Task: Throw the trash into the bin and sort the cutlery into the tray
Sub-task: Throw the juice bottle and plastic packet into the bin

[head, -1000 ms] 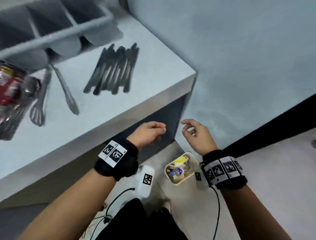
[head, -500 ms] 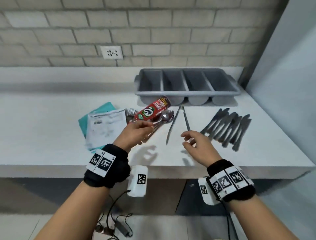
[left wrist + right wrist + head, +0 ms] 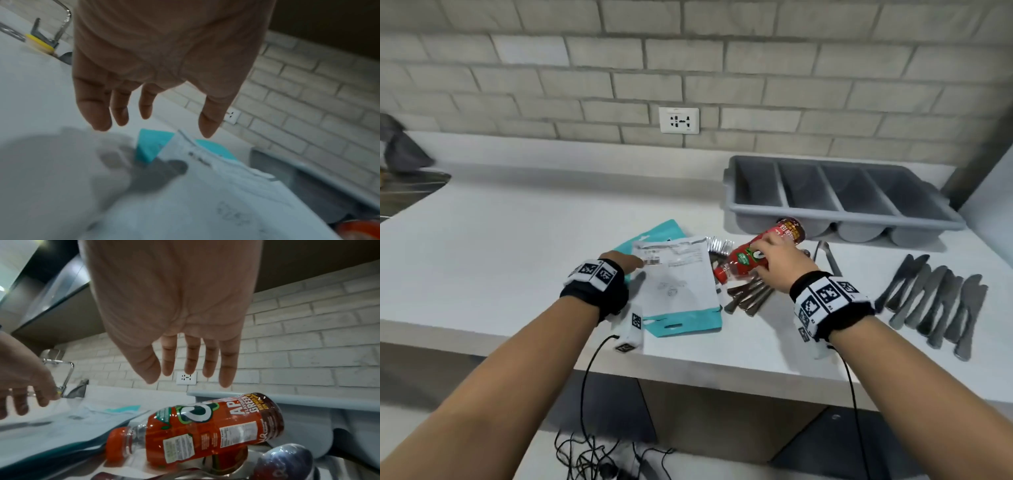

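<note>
A red drink bottle (image 3: 750, 260) lies on its side on the white counter, resting on a heap of forks and spoons (image 3: 750, 298). My right hand (image 3: 774, 248) hovers just above the bottle (image 3: 205, 431), fingers straight and spread, holding nothing. My left hand (image 3: 633, 263) is open over the left edge of a white printed paper (image 3: 674, 284), which lies on a teal packet (image 3: 688, 323). The grey four-compartment cutlery tray (image 3: 842, 214) stands at the back right. A row of several dark knives (image 3: 935, 301) lies to the right of my right wrist.
A sink (image 3: 410, 192) sits at the far left, with a tap (image 3: 63, 19) and a yellow sponge (image 3: 39, 43) beside it. A wall socket (image 3: 678, 120) is on the brick wall. Cables (image 3: 592, 455) hang below the counter's front edge.
The view swung up from the bin on the floor to the counter. Both hands came up and forward: the left over the paper, the right over the bottle.
</note>
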A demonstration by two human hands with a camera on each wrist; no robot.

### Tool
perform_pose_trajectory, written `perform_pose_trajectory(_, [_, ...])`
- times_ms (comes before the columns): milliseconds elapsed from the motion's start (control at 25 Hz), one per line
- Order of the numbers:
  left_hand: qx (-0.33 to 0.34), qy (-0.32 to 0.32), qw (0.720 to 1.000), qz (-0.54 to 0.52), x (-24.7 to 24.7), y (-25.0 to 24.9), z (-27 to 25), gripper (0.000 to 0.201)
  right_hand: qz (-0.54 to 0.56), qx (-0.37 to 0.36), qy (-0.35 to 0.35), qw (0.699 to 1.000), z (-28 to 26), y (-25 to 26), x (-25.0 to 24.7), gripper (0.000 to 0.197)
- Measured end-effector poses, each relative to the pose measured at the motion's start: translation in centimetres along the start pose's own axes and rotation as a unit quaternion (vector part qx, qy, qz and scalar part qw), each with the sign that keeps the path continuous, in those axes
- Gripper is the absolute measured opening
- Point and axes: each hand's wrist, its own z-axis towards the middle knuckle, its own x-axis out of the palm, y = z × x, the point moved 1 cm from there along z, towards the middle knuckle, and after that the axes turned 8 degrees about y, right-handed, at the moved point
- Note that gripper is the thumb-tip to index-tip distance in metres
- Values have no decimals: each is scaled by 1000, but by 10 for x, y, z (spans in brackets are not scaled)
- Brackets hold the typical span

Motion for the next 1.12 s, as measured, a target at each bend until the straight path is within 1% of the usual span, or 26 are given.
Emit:
perform_pose_trajectory(40, [-2,4,1000,9,0,5,9,57,-29,4,6,1000,10,4,-1,57])
perform_pose_trajectory(80, [-22,12,999,-31,-1,7,16,68,-55,8,11,998,20,6,-2,63])
perform_pose_trajectory(120, [-47,15,995,-89,-1,10,22,87,-77,17,18,997,29,7,-2,70])
perform_pose_trajectory(160, [-83,1,989,-122,0,9,28,107,-89,32,30,995,38,7,-2,75])
perform_pose_trajectory(200, [-101,-10,987,-126,2,6,32,120,-95,50,47,993,47,5,-1,78])
perform_pose_trajectory(280, [-105,-37,990,-91,8,2,40,130,-121,83,81,986,58,-1,4,78])
perform_pose_trajectory(320, [-109,-34,991,-70,11,3,42,130,-152,87,97,980,63,-2,7,78])
perform_pose_trajectory(360, [-107,-36,993,-39,15,2,42,123,-185,81,110,973,66,-3,10,76])
perform_pose_trajectory(400, [-93,-31,995,-9,18,2,46,110,-208,67,116,969,67,-3,12,73])
perform_pose_trajectory(480, [-46,-4,998,36,15,1,47,61,-202,41,114,972,68,-2,16,68])
perform_pose_trajectory(520, [-28,18,998,52,12,-2,45,42,-187,35,109,976,69,-2,16,67])
perform_pose_trajectory(560, [-15,30,998,58,12,-3,47,35,-173,33,105,979,69,-2,16,66])
perform_pose_trajectory(600, [-10,40,999,34,11,-3,50,27,-162,32,102,981,70,-3,16,66])
perform_pose_trajectory(640, [-22,51,998,25,11,-2,55,19,-155,29,100,982,70,-3,16,67])
perform_pose_trajectory(680, [-48,59,997,-19,15,-3,70,26,-152,26,98,983,71,-4,17,68])
perform_pose_trajectory(720, [-57,63,996,-11,27,1,92,33,-149,22,95,984,71,-4,18,69])
perform_pose_trajectory(760, [-49,49,998,6,32,5,99,37,-147,19,91,985,70,-4,20,69])
perform_pose_trajectory(800, [-47,13,999,-5,34,4,98,39,-144,18,86,986,70,-4,22,69])
perform_pose_trajectory(840, [-22,-16,998,-48,27,3,87,41,-143,18,82,986,69,-3,23,69])
perform_pose_trajectory(880, [-16,-28,990,-140,18,-4,71,43,-143,20,76,987,68,-2,24,69])
perform_pose_trajectory(920, [11,-33,980,-195,11,-7,62,45,-146,24,69,987,67,0,25,69])
perform_pose_trajectory(960, [4,-28,969,-244,8,-10,54,47,-150,27,59,987,66,2,24,68])
perform_pose_trajectory(1040, [19,-7,969,-244,3,-11,43,48,-148,34,40,988,64,3,22,68])
perform_pose_trajectory(1120, [31,25,963,-266,-2,-9,42,40,-144,41,23,988,61,2,19,70])
